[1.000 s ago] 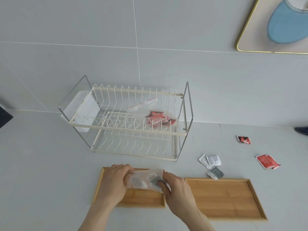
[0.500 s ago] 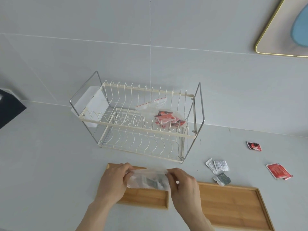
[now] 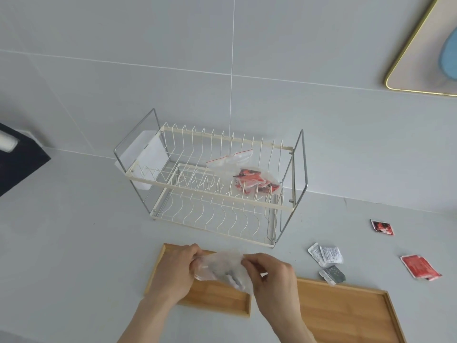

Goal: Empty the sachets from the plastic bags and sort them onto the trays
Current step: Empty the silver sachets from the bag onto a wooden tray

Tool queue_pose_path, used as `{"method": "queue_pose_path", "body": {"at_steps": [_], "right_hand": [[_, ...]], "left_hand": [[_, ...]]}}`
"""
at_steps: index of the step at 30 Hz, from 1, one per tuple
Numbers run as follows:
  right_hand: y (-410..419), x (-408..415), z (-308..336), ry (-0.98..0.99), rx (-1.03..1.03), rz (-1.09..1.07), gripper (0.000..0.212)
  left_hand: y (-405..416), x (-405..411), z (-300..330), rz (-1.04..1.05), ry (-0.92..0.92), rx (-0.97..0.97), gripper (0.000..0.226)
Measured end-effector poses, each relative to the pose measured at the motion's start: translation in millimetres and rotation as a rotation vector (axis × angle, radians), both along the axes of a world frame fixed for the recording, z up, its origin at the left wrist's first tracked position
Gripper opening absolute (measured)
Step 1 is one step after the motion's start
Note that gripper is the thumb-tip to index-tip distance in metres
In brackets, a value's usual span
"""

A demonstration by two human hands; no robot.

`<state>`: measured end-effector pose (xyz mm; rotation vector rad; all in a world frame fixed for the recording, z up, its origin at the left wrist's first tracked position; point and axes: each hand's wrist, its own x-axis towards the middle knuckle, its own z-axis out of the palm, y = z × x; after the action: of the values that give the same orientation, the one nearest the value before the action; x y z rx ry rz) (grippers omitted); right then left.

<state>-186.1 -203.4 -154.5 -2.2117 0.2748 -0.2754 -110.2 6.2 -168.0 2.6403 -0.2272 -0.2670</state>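
Note:
A clear plastic bag (image 3: pixel 221 269) with grey and white sachets inside is held above the left wooden tray (image 3: pixel 217 299). My left hand (image 3: pixel 176 271) pinches its left end and my right hand (image 3: pixel 270 274) pinches its right end. To the right lies a second wooden tray (image 3: pixel 346 313). Another clear bag with red sachets (image 3: pixel 249 180) rests on the upper tier of the wire dish rack (image 3: pixel 210 191). Loose on the counter are white sachets (image 3: pixel 326 253), a grey sachet (image 3: pixel 332 274), a red sachet (image 3: pixel 420 266) and a dark red sachet (image 3: pixel 382 227).
The grey counter meets a tiled wall behind the rack. A dark object (image 3: pixel 17 159) sits at the far left edge. A gold-rimmed mirror (image 3: pixel 420 55) hangs at the upper right. A white plastic holder (image 3: pixel 146 157) hangs on the rack's left end.
The view has shifted so the scene sits further right and lower. My hands have moved slightly apart on the bag, stretching it over the left tray.

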Motion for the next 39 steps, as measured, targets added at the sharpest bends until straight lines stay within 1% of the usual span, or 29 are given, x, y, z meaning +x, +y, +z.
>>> {"method": "queue_pose_path", "body": {"at_steps": [2, 4, 6, 8, 10, 12, 16, 18, 20, 24, 27, 29, 32, 34, 39], "right_hand": [[-2.7, 2.0, 1.6, -0.022, -0.016, -0.002, 0.012], [-3.3, 2.2, 5.4, -0.028, -0.055, 0.017, 0.011], [-5.0, 2.6, 7.1, -0.041, -0.026, -0.029, 0.014], [-4.9, 3.3, 10.0, -0.028, -0.023, -0.011, 0.017], [-3.9, 3.2, 13.5, -0.015, -0.007, 0.003, 0.017], [-3.6, 3.7, 16.9, -0.036, 0.024, -0.048, 0.016], [4.8, 4.9, 25.6, -0.027, 0.035, 0.036, 0.009], [2.5, 7.5, 25.7, -0.054, 0.074, -0.019, 0.013], [0.8, 8.6, 26.5, -0.033, 0.068, 0.006, 0.016], [0.0, 11.0, 29.2, -0.084, 0.108, -0.025, 0.016], [2.2, 14.2, 29.9, -0.066, 0.118, 0.015, 0.016], [0.8, 15.7, 29.7, -0.076, 0.148, -0.037, 0.016], [0.4, 14.6, 32.0, -0.054, 0.168, -0.009, 0.018], [-0.1, 14.2, 34.2, -0.066, 0.193, -0.045, 0.018], [0.6, 15.5, 38.6, -0.062, 0.158, -0.028, 0.017]], "left_hand": [[1.0, -0.3, -0.1, 0.007, -0.003, 0.012, 0.017], [2.2, -1.4, 1.4, 0.013, -0.008, 0.019, 0.018], [2.5, -1.7, 2.4, 0.026, -0.024, 0.011, 0.017], [2.8, -1.7, 3.9, 0.037, -0.038, 0.009, 0.016], [3.0, -1.5, 6.3, 0.049, -0.042, 0.008, 0.016], [2.5, -1.0, 8.2, 0.040, -0.042, 0.001, 0.016], [-2.5, -1.4, 13.1, 0.021, -0.025, -0.016, 0.014], [-3.5, -1.3, 12.7, 0.018, -0.014, -0.031, 0.013], [-2.0, -1.9, 13.5, 0.020, -0.017, -0.026, 0.013], [0.4, -0.7, 12.4, 0.024, -0.034, -0.066, 0.012], [1.2, -0.6, 12.5, 0.019, -0.028, -0.068, 0.021], [2.9, -0.5, 10.1, 0.018, -0.030, -0.087, 0.024], [5.2, -1.5, 9.0, 0.050, -0.033, -0.106, 0.024], [5.1, -2.0, 8.9, 0.065, -0.019, -0.154, 0.025], [4.3, -3.3, 10.5, 0.099, -0.010, -0.210, 0.021]]}}
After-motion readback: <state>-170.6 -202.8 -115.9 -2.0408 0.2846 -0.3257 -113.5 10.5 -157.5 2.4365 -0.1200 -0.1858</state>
